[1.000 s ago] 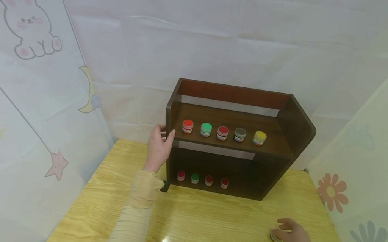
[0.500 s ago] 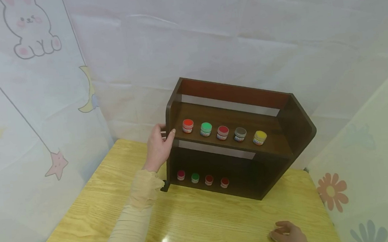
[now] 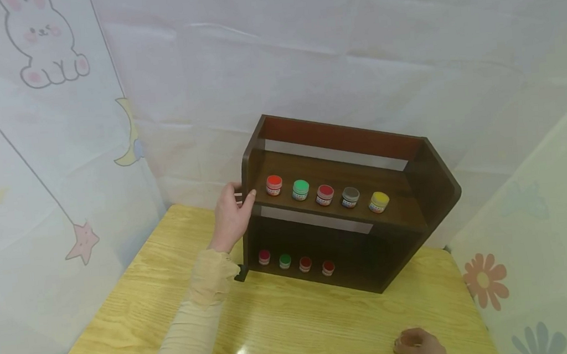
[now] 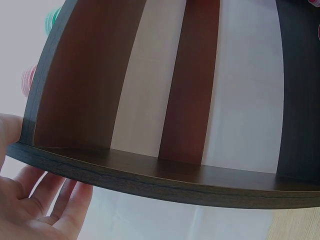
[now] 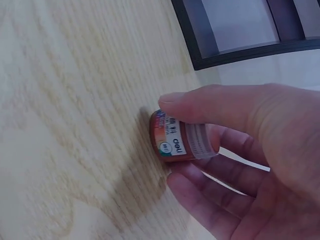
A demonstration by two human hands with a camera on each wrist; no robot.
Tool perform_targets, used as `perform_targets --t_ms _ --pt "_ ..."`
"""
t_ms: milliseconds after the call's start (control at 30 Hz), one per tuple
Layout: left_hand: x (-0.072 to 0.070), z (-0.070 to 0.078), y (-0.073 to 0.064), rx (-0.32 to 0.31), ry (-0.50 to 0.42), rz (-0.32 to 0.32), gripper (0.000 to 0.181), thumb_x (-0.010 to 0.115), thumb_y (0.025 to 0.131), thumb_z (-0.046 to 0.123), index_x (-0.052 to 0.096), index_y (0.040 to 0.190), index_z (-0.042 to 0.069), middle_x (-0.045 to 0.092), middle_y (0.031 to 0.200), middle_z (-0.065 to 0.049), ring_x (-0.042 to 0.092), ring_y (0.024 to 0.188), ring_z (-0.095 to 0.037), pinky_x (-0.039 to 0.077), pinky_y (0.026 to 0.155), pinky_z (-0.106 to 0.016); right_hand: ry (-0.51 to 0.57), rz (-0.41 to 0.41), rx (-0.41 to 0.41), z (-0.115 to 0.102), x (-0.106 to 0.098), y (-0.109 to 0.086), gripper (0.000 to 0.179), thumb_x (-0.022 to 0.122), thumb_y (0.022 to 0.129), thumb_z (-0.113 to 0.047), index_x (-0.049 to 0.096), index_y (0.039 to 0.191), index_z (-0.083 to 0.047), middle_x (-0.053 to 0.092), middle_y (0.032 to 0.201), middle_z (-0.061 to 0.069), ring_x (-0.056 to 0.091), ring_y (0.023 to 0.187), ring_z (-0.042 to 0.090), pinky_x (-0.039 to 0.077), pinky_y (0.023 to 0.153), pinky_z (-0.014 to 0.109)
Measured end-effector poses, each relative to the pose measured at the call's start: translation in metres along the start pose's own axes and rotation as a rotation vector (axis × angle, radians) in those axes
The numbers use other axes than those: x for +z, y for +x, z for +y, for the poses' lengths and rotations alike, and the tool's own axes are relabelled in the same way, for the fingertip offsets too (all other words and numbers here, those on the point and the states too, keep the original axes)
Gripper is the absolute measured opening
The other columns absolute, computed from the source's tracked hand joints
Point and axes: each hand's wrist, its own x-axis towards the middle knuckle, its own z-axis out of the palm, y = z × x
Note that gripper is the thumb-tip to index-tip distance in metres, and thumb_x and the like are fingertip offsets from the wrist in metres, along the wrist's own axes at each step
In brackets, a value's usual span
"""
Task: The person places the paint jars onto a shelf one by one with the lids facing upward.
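Note:
My left hand (image 3: 232, 215) grips the left side panel of a dark brown two-tier shelf (image 3: 339, 217), thumb at the front and fingers behind. In the left wrist view the left hand's fingers (image 4: 75, 212) lie beneath the panel's edge. At the lower right of the table, my right hand (image 3: 421, 348) holds a small paint jar. The right wrist view shows this orange-brown jar (image 5: 172, 137) with a printed label and clear lid, pinched between thumb and fingers just at the wooden surface. In the head view the right hand mostly hides it.
Several paint jars, among them a yellow jar (image 3: 379, 202), stand in a row on the upper tier. Several more, such as a green jar (image 3: 284, 261), line the lower tier's left part. The shelf stands on a wooden table (image 3: 295, 331) before hanging cloth (image 3: 304, 58).
My right hand's fingers have closed in around the paint jar, and the hand has shifted slightly down and left. My left hand and the shelf have stayed put.

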Motion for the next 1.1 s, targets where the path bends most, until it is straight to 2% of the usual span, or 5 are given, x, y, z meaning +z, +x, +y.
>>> perform_targets --t_ms 200,567,833,1100 --pt "0.000 0.000 -0.001 -0.007 0.004 -0.001 0.038 0.063 0.102 0.027 0.055 0.125 -0.002 0.060 0.119 -0.018 0.061 0.106 -0.032 0.054 0.091 -0.045 -0.016 -0.001 0.011 0.005 0.002 0.004 0.059 0.089 0.074 -0.042 0.068 0.108 0.001 0.069 0.093 0.002 0.066 0.085 0.023 0.052 0.073 0.043" --pt "0.001 -0.001 -0.001 0.000 0.008 0.004 0.037 0.064 0.101 0.026 0.056 0.124 -0.001 0.060 0.118 -0.017 0.062 0.106 -0.031 0.054 0.090 -0.044 -0.029 -0.010 -0.002 0.005 0.004 0.002 0.060 0.086 0.076 -0.045 0.067 0.109 0.001 0.068 0.094 0.002 0.065 0.087 0.025 0.052 0.076 0.046" --pt "0.001 -0.001 0.000 0.009 -0.004 0.009 0.038 0.064 0.101 0.028 0.056 0.125 -0.001 0.061 0.119 -0.017 0.062 0.105 -0.031 0.054 0.090 -0.044 -0.050 0.013 0.011 0.000 0.005 0.000 0.049 0.084 0.082 -0.034 0.066 0.110 0.002 0.068 0.094 0.007 0.064 0.088 0.028 0.051 0.076 0.047" --pt "0.000 0.000 0.000 0.001 -0.004 0.007 0.037 0.065 0.101 0.027 0.056 0.125 -0.001 0.061 0.119 -0.017 0.062 0.105 -0.031 0.054 0.090 -0.044 -0.072 0.068 -0.015 -0.006 0.008 -0.001 0.053 0.083 0.083 -0.031 0.066 0.116 0.006 0.070 0.099 0.015 0.066 0.090 0.033 0.053 0.077 0.049"
